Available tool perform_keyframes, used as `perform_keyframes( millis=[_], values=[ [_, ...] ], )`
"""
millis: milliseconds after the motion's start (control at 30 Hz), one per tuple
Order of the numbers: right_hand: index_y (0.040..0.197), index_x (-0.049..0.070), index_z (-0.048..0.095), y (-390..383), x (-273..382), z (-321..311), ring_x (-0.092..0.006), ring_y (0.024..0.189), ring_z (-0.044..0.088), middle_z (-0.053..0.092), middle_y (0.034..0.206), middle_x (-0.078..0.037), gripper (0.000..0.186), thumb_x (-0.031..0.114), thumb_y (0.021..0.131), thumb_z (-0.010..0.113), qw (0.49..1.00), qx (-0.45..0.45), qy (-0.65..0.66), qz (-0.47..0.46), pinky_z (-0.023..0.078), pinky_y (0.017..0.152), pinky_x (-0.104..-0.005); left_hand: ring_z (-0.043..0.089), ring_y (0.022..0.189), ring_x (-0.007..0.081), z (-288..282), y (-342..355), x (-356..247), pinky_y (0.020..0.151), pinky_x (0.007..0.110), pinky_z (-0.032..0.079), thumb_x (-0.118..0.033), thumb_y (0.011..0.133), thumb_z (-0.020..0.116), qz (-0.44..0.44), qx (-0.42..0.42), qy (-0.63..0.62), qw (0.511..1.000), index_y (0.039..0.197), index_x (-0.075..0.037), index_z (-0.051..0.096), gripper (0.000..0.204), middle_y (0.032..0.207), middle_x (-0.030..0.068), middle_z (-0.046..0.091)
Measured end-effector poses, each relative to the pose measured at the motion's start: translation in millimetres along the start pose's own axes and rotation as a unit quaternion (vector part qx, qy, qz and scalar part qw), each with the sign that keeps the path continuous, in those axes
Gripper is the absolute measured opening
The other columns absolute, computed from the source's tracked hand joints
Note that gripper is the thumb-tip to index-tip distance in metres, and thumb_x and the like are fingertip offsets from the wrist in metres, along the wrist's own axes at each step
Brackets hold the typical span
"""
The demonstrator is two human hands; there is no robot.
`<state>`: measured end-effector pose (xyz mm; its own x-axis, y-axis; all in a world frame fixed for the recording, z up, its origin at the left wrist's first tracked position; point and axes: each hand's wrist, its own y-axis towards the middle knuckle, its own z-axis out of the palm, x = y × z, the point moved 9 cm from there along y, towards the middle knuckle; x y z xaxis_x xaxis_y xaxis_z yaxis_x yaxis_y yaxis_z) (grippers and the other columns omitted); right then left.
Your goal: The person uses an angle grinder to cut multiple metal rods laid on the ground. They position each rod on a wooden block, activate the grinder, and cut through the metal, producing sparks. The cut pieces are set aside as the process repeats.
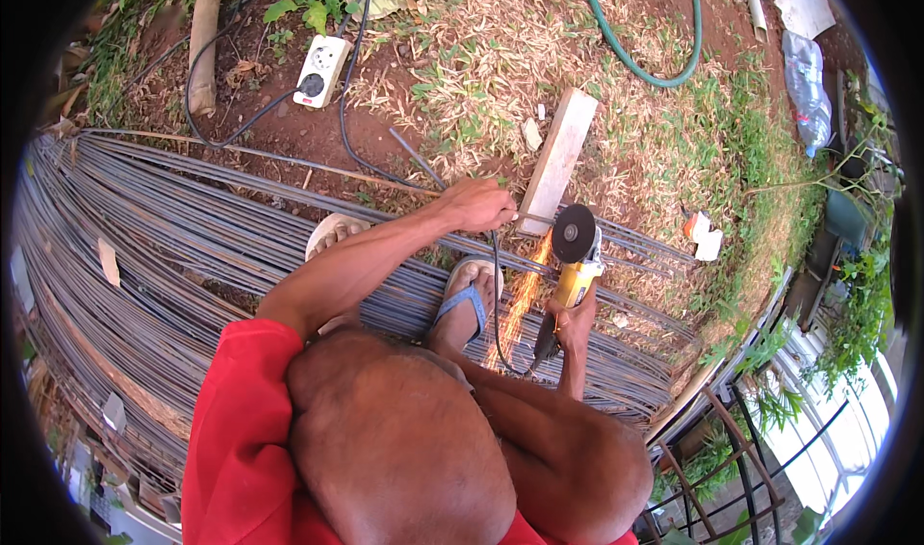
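Note:
My right hand (574, 325) grips a yellow and black angle grinder (577, 280) by its body. The dark round cutting disc (574, 233) meets a thin steel rod (535, 219) at the end of a wooden block (563, 155). Orange sparks (525, 299) stream from the contact down toward my feet. My left hand (478, 205) is closed around the rod, just left of the disc. The grinder's black cord (497, 299) loops down beside my sandalled foot (467, 299). Under my feet lies a wide bundle of long steel rods (173, 218).
A white power strip (320, 70) with a black plug sits on the soil at upper left, its cable (348, 126) trailing nearby. Farther off are a green hose (630, 59) and a clear plastic bottle (808, 92). A rusty metal frame (722, 468) stands at lower right.

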<state>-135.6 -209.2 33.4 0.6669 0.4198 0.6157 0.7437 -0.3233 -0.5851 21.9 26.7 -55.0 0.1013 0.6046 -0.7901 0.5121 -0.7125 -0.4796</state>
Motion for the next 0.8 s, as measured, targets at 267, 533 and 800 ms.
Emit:
perform_keyframes(
  millis=[267, 533, 800],
  values=[
    [0.13, 0.001, 0.054, 14.0, 5.2, -4.3, -0.0252, 0.087, 0.068, 0.071, 0.102, -0.013, 0.065, 0.011, 0.071, 0.08, 0.997, -0.03, -0.06, -0.025, 0.057, 0.082, -0.0396, 0.068, 0.071, 0.0387, 0.7, 1.6, 0.0, 0.071, 0.058, 0.053, -0.028, 0.101, 0.059, 0.001, 0.009, -0.01, 1.0, 0.088, -0.008, 0.07, 0.026, 0.07, 0.018, 0.065],
    [0.128, 0.001, 0.055, -15.1, -1.1, -0.4, -0.0236, 0.089, 0.067, 0.068, 0.101, -0.011, 0.062, 0.008, 0.072, 0.08, 0.997, -0.012, -0.065, -0.028, 0.056, 0.085, -0.0385, 0.066, 0.067, 0.0389, -2.3, -0.4, 0.5, 0.068, 0.058, 0.051, -0.027, 0.101, 0.058, 0.007, -0.01, -0.013, 1.0, 0.086, -0.008, 0.07, 0.027, 0.068, 0.0177, 0.064],
    [0.133, 0.0, 0.052, 10.1, 10.9, -0.5, -0.0236, 0.093, 0.068, 0.07, 0.106, -0.013, 0.067, 0.01, 0.074, 0.08, 0.998, -0.022, -0.061, -0.017, 0.056, 0.087, -0.039, 0.065, 0.063, 0.037, -3.9, -2.1, -0.7, 0.064, 0.057, 0.051, -0.024, 0.1, 0.058, 0.012, -0.024, -0.016, 1.0, 0.08, -0.006, 0.067, 0.028, 0.064, 0.0149, 0.063]
  ],
)
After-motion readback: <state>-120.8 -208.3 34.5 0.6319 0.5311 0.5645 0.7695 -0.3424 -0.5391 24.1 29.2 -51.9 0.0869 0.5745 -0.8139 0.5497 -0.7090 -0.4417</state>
